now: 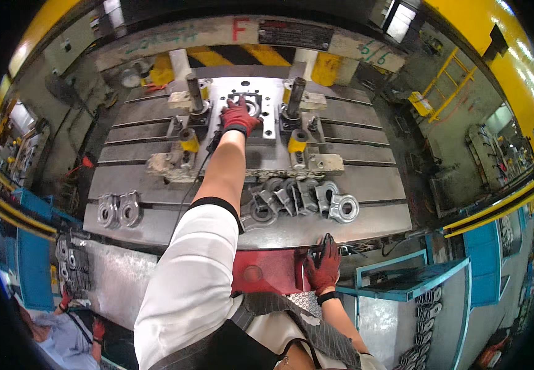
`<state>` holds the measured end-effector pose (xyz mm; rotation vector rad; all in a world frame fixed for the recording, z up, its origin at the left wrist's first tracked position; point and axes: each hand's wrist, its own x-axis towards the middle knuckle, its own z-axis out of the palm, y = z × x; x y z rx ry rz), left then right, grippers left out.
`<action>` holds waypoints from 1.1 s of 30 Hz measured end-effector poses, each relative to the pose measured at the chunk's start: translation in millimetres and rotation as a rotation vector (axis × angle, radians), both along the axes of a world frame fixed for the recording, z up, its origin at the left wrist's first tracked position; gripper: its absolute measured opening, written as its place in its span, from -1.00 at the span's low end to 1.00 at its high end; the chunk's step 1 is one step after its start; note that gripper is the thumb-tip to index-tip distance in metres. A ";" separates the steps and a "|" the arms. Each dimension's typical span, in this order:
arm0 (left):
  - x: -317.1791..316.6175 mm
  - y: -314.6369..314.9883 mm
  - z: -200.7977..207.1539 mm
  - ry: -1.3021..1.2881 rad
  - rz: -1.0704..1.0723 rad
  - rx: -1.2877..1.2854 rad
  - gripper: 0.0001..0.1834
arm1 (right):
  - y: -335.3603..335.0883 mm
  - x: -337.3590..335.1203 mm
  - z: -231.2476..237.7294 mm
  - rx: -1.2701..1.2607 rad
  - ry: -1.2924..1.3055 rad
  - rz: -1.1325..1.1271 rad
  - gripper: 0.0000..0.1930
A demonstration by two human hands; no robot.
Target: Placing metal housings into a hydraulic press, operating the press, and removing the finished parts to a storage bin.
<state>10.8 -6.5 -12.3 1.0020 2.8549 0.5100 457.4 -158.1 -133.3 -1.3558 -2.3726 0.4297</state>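
My left hand [241, 117], in a red glove, reaches far over the press bed. Its fingers are spread across a ring-shaped metal part [254, 108] lying in the pale die plate [270, 128]; the palm hides some of the part. My right hand [323, 266], gloved in red with dark fingertips, is near the bed's front edge beside a red box [267, 271]. Its fingers point up, stretched out, and I see nothing held in them. Between my arms, several grey ring-ended metal parts [343, 208] lie in a leaning row on the bed.
Two similar parts [129, 209] stand at the bed's left front. Guide posts [295, 95] flank the die plate. Right of me is a blue-framed table [378, 320] with several stacked parts. Another person [63, 333] works at the lower left, by a metal table [116, 271].
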 end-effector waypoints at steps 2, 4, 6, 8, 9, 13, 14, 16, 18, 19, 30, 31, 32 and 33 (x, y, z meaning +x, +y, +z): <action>-2.5 4.0 -0.4 0.004 0.041 -0.024 0.20 | -2.3 -0.5 2.4 -0.030 0.015 0.008 -0.13; -20.8 9.2 -14.3 0.105 0.059 -0.019 0.19 | -0.1 -0.3 -1.7 -0.030 0.020 0.026 -0.13; -10.0 9.3 -0.4 0.061 0.032 -0.020 0.17 | 0.6 -3.3 1.9 -0.018 0.019 0.016 -0.13; -5.2 3.0 9.6 0.027 -0.003 0.035 0.14 | -0.5 -1.8 -0.9 -0.025 0.007 0.001 -0.14; -3.3 -1.5 14.3 0.040 0.006 0.071 0.15 | -0.7 -3.2 1.4 -0.033 0.001 0.005 -0.14; -14.9 -27.9 25.4 0.148 -0.158 0.299 0.16 | 5.7 1.3 -15.3 0.041 0.047 0.097 -0.18; -2.3 -42.0 35.4 0.093 -0.183 0.345 0.14 | 3.0 2.0 -14.0 0.027 0.054 0.085 -0.19; -3.1 -67.5 26.4 0.197 -0.180 0.394 0.08 | 2.6 -2.3 -9.8 0.010 0.084 0.086 -0.22; -4.2 -109.8 14.4 0.296 -0.274 0.382 0.12 | 3.2 0.8 -16.2 0.073 0.028 0.122 -0.27; 4.3 -136.5 20.7 0.218 -0.313 0.371 0.12 | 0.7 -0.8 -13.9 0.077 0.032 0.104 -0.28; -64.4 -433.7 -72.8 0.260 0.125 -0.097 0.06 | 1.7 -0.4 -22.7 0.149 -0.070 0.126 -0.31; -77.6 -444.5 -81.0 0.241 0.178 -0.183 0.08 | -1.2 -3.3 -16.9 0.157 -0.077 0.121 -0.34; -83.2 -448.4 -82.3 0.223 0.214 -0.212 0.09 | -4.8 -4.4 -12.9 0.160 -0.090 0.105 -0.36; -85.8 -452.2 -85.5 0.201 0.244 -0.245 0.09 | -6.5 -3.9 -10.8 0.125 -0.077 0.109 -0.28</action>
